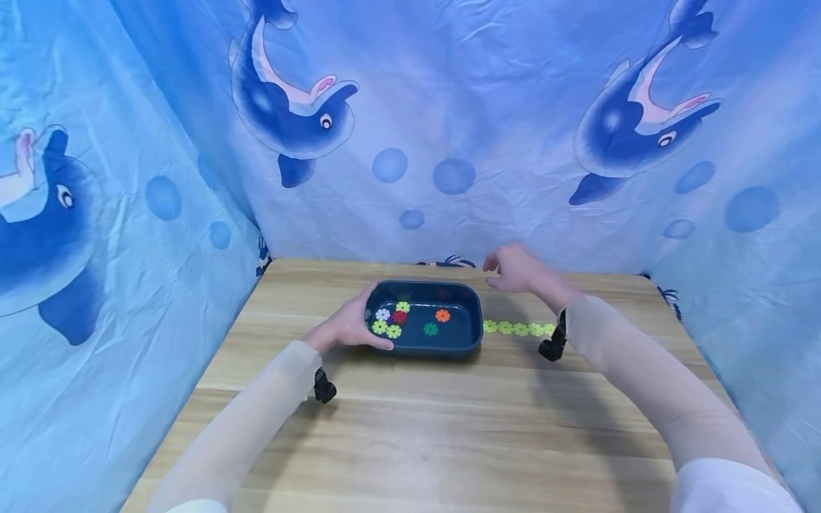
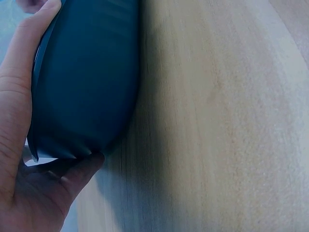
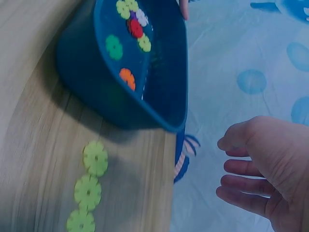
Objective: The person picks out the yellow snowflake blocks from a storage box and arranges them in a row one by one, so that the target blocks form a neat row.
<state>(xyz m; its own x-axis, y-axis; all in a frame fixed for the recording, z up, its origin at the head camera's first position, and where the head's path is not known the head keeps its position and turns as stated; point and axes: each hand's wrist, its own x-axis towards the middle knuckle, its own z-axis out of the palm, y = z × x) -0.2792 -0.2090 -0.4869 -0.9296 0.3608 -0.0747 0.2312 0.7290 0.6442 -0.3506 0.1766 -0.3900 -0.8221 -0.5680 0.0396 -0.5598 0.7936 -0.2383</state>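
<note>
A dark blue tray (image 1: 471,335) sits in the middle of the wooden table (image 1: 410,420); its side (image 2: 82,82) fills the left wrist view. Inside lie several flower-shaped discs (image 1: 393,319): white, red, orange, green and yellow-green. My left hand (image 1: 349,326) grips the tray's left end, thumb over the rim. My right hand (image 1: 513,269) hovers above the tray's far right corner, fingers loosely spread, holding nothing; the right wrist view shows it (image 3: 260,164) apart from the tray (image 3: 145,104). A chain of yellow-green discs (image 1: 519,328) lies on the table right of the tray.
A blue dolphin-print cloth (image 1: 449,121) walls in the table at the back and on both sides. The table's back edge (image 3: 171,193) runs close behind the tray.
</note>
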